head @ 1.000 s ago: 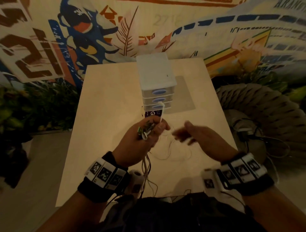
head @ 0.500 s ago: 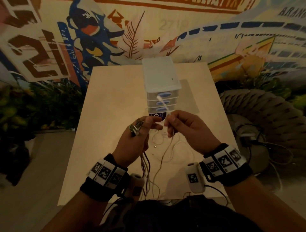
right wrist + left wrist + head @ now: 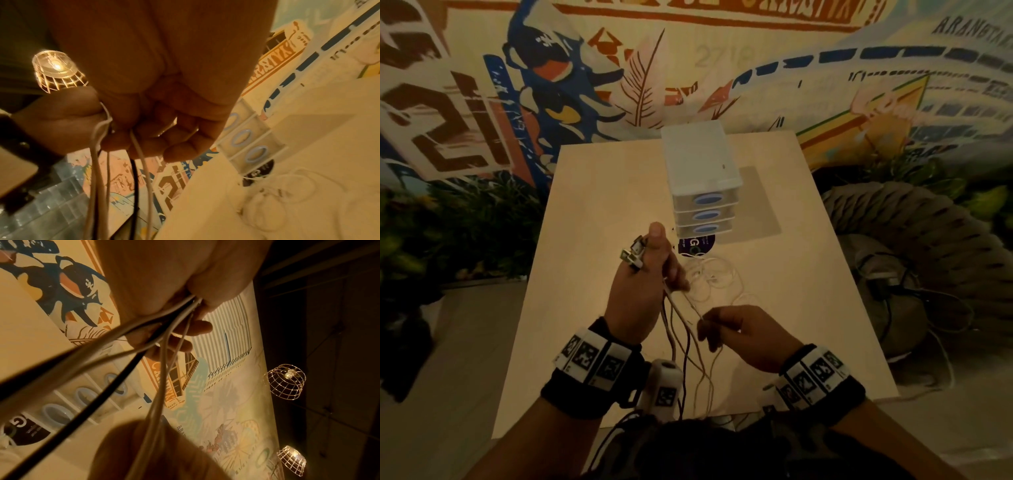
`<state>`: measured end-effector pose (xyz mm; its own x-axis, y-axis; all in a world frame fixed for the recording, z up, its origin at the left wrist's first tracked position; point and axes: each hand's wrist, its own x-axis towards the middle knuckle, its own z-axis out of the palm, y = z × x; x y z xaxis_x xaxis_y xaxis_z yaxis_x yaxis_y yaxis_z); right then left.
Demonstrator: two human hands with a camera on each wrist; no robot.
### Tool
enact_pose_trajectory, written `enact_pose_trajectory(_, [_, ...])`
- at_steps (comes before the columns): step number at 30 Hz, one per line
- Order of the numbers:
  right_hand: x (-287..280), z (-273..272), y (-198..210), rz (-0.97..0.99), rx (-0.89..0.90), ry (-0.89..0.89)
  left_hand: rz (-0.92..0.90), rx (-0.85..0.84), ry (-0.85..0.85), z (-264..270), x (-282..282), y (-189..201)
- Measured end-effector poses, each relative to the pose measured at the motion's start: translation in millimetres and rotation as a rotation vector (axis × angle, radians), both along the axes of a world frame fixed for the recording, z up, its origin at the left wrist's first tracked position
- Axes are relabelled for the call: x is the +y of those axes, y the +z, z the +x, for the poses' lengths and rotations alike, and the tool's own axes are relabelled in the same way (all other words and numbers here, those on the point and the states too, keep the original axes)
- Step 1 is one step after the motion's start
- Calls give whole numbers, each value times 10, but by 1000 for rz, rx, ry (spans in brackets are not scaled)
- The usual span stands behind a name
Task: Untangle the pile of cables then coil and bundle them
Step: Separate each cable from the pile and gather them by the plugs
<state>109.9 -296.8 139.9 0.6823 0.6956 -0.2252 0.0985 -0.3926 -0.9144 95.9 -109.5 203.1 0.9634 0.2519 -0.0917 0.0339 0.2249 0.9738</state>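
My left hand (image 3: 652, 263) is raised over the table and grips a bundle of cables (image 3: 678, 329), mostly white with one dark. Their connector ends (image 3: 632, 256) stick out above my fist and the strands hang toward my lap. In the left wrist view the cables (image 3: 162, 331) fan out from my curled fingers. My right hand (image 3: 707, 325), lower and nearer my body, pinches one white cable (image 3: 693, 308) that runs up to the left fist. In the right wrist view its fingers curl round that white cable (image 3: 141, 155). A loose white cable tangle (image 3: 710, 274) lies on the table.
A white three-drawer unit (image 3: 702, 181) stands mid-table just beyond my hands, with a dark round sticker (image 3: 697, 244) in front of it. The light wooden table (image 3: 599, 192) has bare surface to the left. A rope-wrapped seat (image 3: 914, 233) with black cords sits at the right.
My right hand has slid down from beside the left fist toward my body along a white cable. The left hand has risen slightly, still holding the bundle.
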Motion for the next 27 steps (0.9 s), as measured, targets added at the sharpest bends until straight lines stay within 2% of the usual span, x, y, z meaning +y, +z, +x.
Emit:
enact_pose_trajectory(4, [-323,-117,-181,-43,-16,15,-66,-37,-18,25,48,14])
enact_pose_trajectory(12, [-1061,-577,-751,-328,176,-39,-86,-65,55,40,181,184])
enact_pose_trajectory(16, [-1420,-774,-1296,-575,220,66,-99,-76,5,8,130,219])
enact_pose_trajectory(19, [-1742,-943,-1802,-675,317,-27,-139,-75,-32,-13,114,268])
enact_pose_trajectory(22, [-1702,-958,-1541,-813,361,18,-148,-70,-62,-33,68,279])
enact_pose_trajectory(25, [-1755,-816,-1408,-812,253,169,-175,-49,-122,-64,14,229])
enact_pose_trajectory(27, [-1705,-601,-1180,-797,197,190,-216,-70,-218,-96,-13,183])
